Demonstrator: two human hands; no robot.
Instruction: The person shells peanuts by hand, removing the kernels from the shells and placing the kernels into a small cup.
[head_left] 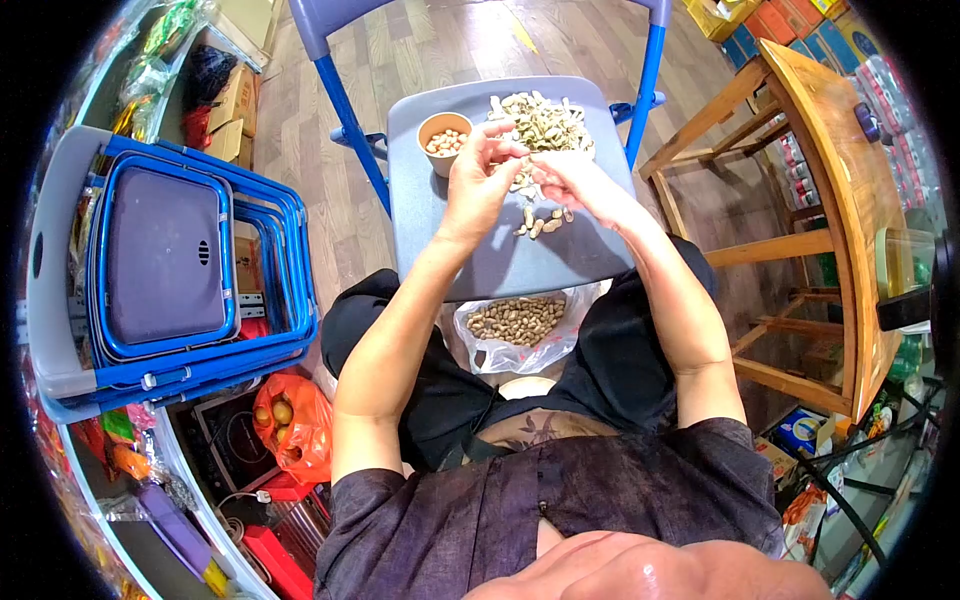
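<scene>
Above the grey chair seat (pixel 440 240), my left hand (pixel 478 180) and my right hand (pixel 575 180) meet at the fingertips. The fingers of both are pinched together; whatever lies between them is too small to make out. Just left of my left hand stands a round cup (pixel 432 160) with shelled peanuts (pixel 447 142) in it. Behind my hands lies a heap of empty peanut shells (pixel 545 122). Several unshelled peanuts (pixel 537 228) rest on the seat below my right hand. A clear plastic bag (pixel 490 355) full of unshelled peanuts (pixel 515 320) sits between the legs.
Folded blue-framed chairs (pixel 165 260) stand at the left, near an orange bag (pixel 300 425) with round items. A wooden table (pixel 835 200) is at the right. Cartons (pixel 790 35) are at the back right, and stocked shelves line both sides.
</scene>
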